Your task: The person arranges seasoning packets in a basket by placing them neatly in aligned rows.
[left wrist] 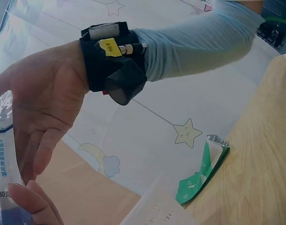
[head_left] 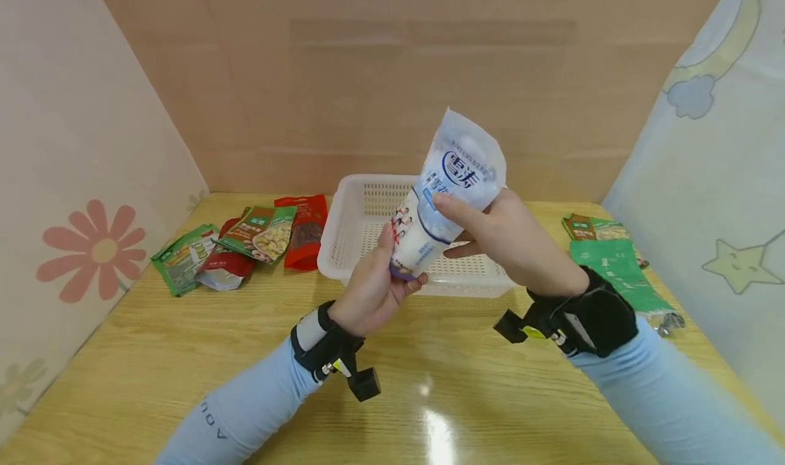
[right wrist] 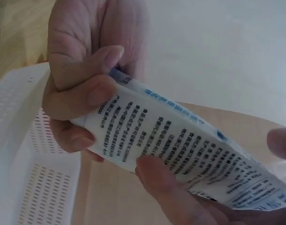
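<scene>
A white-and-blue bag of salt (head_left: 438, 185) is held tilted above the basket (head_left: 334, 247), its sealed top end pointing up and right. My left hand (head_left: 377, 281) grips the lower end; in the right wrist view, the left hand's curled fingers (right wrist: 89, 96) wrap round that end. Higher up, my right hand (head_left: 515, 240) pinches the bag, thumb on the printed front and the other fingers behind it. The back of the bag (right wrist: 166, 136), covered in small print, shows in the right wrist view. The left wrist view catches only one edge of the bag (left wrist: 3, 164).
The white perforated basket stands at the table's back. To its left lie a red packet (head_left: 306, 236), a green nut packet (head_left: 260, 233), a red-and-silver packet (head_left: 223, 271) and another green packet (head_left: 184, 257). On the right lie a green pouch (head_left: 613, 267) and a green-and-brown packet (head_left: 595, 228).
</scene>
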### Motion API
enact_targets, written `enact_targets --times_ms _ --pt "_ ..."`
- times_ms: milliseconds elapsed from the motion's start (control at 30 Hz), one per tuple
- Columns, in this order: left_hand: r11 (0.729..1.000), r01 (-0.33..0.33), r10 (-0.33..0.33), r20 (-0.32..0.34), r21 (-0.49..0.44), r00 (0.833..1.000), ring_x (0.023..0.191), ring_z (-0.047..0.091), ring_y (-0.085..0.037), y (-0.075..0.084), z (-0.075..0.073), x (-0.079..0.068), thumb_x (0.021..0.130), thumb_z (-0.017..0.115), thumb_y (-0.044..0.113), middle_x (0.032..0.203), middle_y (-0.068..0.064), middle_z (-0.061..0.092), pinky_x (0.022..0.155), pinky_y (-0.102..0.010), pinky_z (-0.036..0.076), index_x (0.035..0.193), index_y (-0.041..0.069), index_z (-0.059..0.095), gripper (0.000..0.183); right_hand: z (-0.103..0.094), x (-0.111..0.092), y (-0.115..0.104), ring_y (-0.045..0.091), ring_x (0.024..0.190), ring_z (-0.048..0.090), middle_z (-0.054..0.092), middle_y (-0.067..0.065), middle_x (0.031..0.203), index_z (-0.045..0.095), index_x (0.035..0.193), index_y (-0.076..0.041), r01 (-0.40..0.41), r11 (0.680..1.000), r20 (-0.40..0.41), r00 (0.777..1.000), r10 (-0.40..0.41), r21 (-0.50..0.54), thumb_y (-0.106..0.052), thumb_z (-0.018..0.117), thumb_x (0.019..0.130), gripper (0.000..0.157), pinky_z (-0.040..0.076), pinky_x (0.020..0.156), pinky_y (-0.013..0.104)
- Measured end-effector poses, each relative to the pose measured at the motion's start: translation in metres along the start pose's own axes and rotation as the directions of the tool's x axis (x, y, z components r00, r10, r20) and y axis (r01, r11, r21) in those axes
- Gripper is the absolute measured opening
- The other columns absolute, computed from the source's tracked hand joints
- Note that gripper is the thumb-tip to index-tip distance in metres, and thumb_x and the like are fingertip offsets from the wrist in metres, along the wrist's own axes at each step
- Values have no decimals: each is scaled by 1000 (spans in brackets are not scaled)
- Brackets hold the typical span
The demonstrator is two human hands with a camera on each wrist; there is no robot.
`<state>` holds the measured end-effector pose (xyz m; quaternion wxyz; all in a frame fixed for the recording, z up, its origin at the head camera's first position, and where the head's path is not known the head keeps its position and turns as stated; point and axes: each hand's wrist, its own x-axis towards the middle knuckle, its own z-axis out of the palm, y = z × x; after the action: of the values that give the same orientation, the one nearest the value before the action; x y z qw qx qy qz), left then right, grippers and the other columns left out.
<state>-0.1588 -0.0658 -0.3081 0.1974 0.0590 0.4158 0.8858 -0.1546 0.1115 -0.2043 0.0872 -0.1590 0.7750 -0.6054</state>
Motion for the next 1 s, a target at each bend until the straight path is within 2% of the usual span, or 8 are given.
enact_targets --times_ms 67,200,367,533,700,867,933,1000 --pt "1000 -4 4 -12 5 1000 85 56 -18 3 -1 2 103 38 51 113 -9 52 75 -23 53 133 11 43 50 0 9 -6 33 90 71 60 20 121 45 130 -2 -61 997 13 998 61 39 -27 61 99 43 58 75 49" --pt "1000 8 -8 -12 5 1000 86 56 -18 9 -4 5 104 36 49 114 -9 52 75 -23 53 135 11 43 50 -1 23 -14 37 79 71 59 25 118 41 132 0 -143 990 43 989 143 9 -16 57 100 39 59 69 50" --pt "999 47 -47 21 5 999 82 59 -18 14 -8 7 105 33 49 114 -10 51 74 -22 54 137 11 42 51 -7 33 -24 41 81 71 58 28 119 37 136 1 -196 980 74 977 198 -41 -7 52 100 40 59 70 48" --pt "998 57 -57 20 13 998 84 58 -20 22 -12 9 104 36 47 117 -11 50 75 -23 54 136 12 41 48 -22 34 -47 40 90 70 59 29 123 39 135 7 -238 970 123 962 242 -51 -10 51 102 39 58 77 46" --pt "997 66 -67 23 32 998 86 57 -20 27 -15 9 103 39 47 116 -11 49 76 -23 53 134 11 41 48 -31 35 -67 41 98 68 57 29 126 38 137 9 -291 953 199 932 302 -84 -11 50 103 41 56 83 47" --pt "998 40 -41 34 47 999 89 55 -20 26 -19 10 103 39 46 117 -12 49 75 -23 53 133 12 41 45 -44 40 -78 42 101 67 57 26 127 43 138 5 -306 941 303 892 336 -141 -31 54 103 51 55 83 52" --pt "997 16 -19 48 71 999 90 55 -20 25 -21 11 104 39 45 117 -13 50 74 -23 53 134 11 41 45 -49 44 -78 40 100 67 60 24 125 45 137 4 -300 933 307 885 350 -199 -37 53 103 54 56 81 53" --pt "995 -2 -4 56 102 998 91 56 -21 23 -22 11 104 39 43 117 -13 50 74 -24 53 134 10 40 45 -49 48 -75 36 100 67 62 22 122 46 135 5 -320 914 283 879 385 -249 -36 54 102 52 56 81 51"
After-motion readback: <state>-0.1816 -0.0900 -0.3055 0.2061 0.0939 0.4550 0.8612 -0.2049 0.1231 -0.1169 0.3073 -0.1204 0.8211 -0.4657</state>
